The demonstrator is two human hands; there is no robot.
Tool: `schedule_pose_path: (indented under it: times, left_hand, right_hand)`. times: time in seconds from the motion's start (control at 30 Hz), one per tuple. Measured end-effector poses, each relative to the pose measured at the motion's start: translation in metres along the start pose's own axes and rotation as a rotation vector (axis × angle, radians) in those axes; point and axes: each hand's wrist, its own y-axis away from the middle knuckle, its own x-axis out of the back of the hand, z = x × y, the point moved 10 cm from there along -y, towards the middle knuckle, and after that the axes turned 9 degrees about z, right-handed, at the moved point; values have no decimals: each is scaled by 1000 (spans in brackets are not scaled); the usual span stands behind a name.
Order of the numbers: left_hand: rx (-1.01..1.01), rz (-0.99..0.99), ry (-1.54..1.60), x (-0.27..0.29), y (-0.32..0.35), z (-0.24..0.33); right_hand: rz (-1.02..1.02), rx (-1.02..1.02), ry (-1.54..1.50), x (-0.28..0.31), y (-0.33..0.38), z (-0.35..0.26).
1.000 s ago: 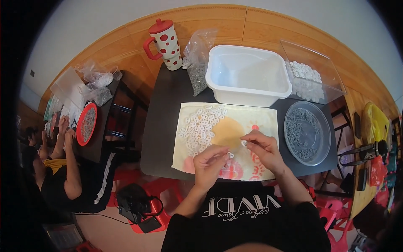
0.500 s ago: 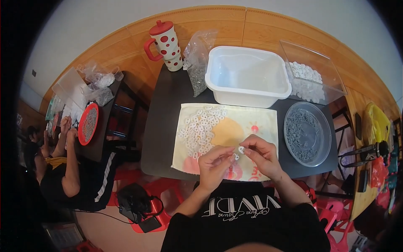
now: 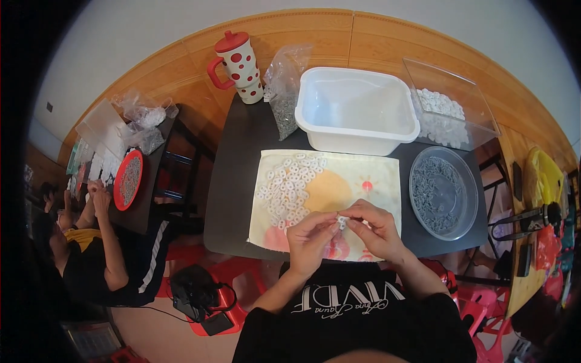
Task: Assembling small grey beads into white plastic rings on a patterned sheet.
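Observation:
My left hand and my right hand meet over the front of a cream towel with a yellow and pink print. Both pinch at a small white plastic piece with holes; its details are partly hidden by the fingertips. Whether one or two pieces are between the fingers, I cannot tell. Left of my hands, many similar white two-holed pieces lie spread on the towel. To the right stands a round clear tray with grey screws in it.
Behind the towel are an empty white tub, a clear bag of small grey parts and a spotted tumbler. A clear box with white pieces stands back right. At the left, a person works by a red tray.
My right hand has come left and slightly down, so its fingertips now touch those of my left hand. The white pieces, held apart before, are brought together. The person at left has shifted their hands.

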Motion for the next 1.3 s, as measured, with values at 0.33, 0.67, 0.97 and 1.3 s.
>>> schedule_pose_path:
  times: [0.33, 0.67, 0.97, 1.3]
  left_hand:
    - [52, 32, 50, 0, 5, -8]
    - [131, -74, -19, -4, -6, 4]
    - [-8, -295, -502, -15, -9, -11]
    - [-317, -401, -898, -31, -3, 0]
  right_hand:
    - [37, 55, 45, 0, 4, -4]
    - [-87, 164, 156, 0, 0, -6]
    - [-336, 618, 688, -31, 20, -4]
    - [-342, 623, 701, -29, 29, 1]
